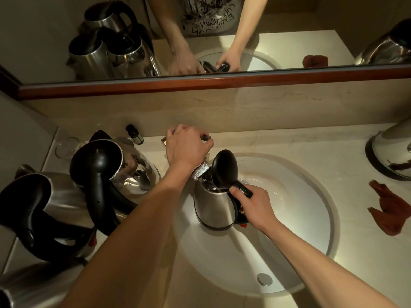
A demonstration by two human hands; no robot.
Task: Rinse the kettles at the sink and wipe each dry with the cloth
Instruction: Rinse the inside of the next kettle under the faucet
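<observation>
One kettle filling under the tap, the rest waiting

At the near rim of the white sink [320, 241], toward six o'clock, sits the drain plug [264, 279]; the bowl behind it shows no standing water. Just beyond, at the centre of the basin, stands the steel kettle [214, 207] being rinsed, upright or nearly so, its black lid [223, 170] flipped open. The right hand [255, 207] has its fingers curled round the black handle at the kettle's three o'clock side. Water appears to be splashing in the mouth under the faucet spout [201, 172].

Farther on, at eleven o'clock from the kettle, the left hand [186, 145] is closed over the faucet control on the back ledge; the control itself is hidden beneath the fingers.

Doing this step well looks to be a matter of keeping the mouth squarely under the stream, holding the body level so that the base and its electrical contacts get as little water as possible, and shutting the tap with the left hand before the fill is deep. A partial fill should swirl and pour out more easily.

At nine o'clock on the counter crowd several other kettles [124, 165]. The red-brown cloth [391, 210] lies crumpled at three o'clock, well apart from the sink's rim, within reach for drying. One more kettle [391, 152] stands at two o'clock.
</observation>
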